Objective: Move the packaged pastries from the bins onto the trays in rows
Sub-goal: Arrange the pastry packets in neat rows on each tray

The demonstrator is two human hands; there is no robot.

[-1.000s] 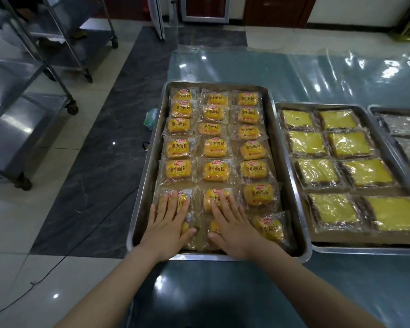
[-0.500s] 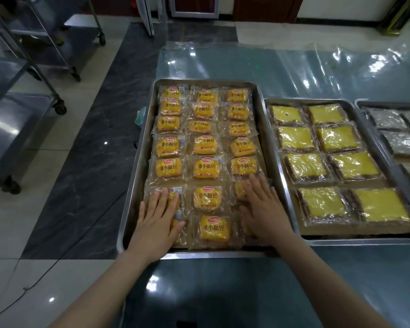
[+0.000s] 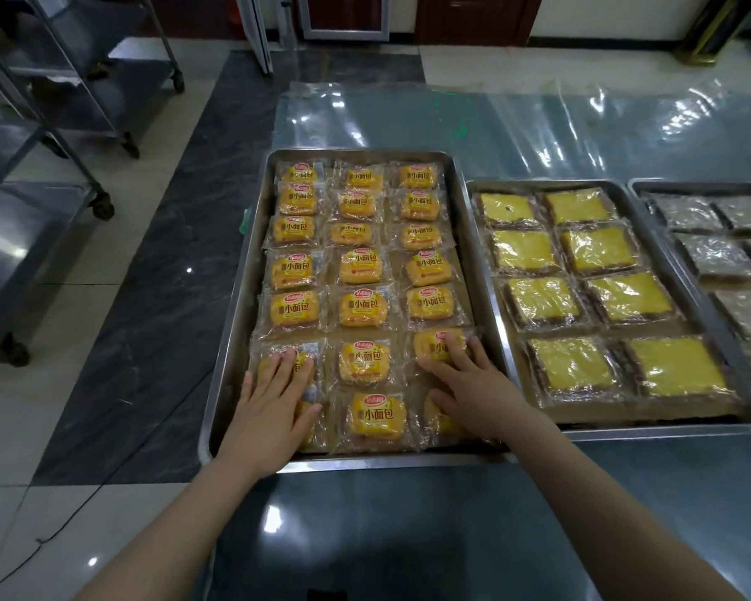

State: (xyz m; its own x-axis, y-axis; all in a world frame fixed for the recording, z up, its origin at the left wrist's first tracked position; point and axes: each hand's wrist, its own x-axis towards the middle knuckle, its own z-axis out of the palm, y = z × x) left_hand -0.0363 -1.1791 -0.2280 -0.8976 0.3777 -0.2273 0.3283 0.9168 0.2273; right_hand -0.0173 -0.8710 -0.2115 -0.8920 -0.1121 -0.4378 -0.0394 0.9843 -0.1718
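A steel tray holds several yellow packaged small breads in three columns. My left hand lies flat with straight fingers on the two nearest packets of the left column. My right hand lies flat on the near packets of the right column, its fingertips on one packet. A packet lies uncovered between my hands. No bins are in view.
To the right stands a second tray of square yellow-topped wrapped cakes, then a third tray of grey wrapped pieces at the right edge. Clear plastic sheet covers the table behind. Steel wheeled racks stand on the floor at left.
My right hand went from the middle column to the right column a second ago and now stays there. My left hand has stayed on the left column. The view has shifted slightly.
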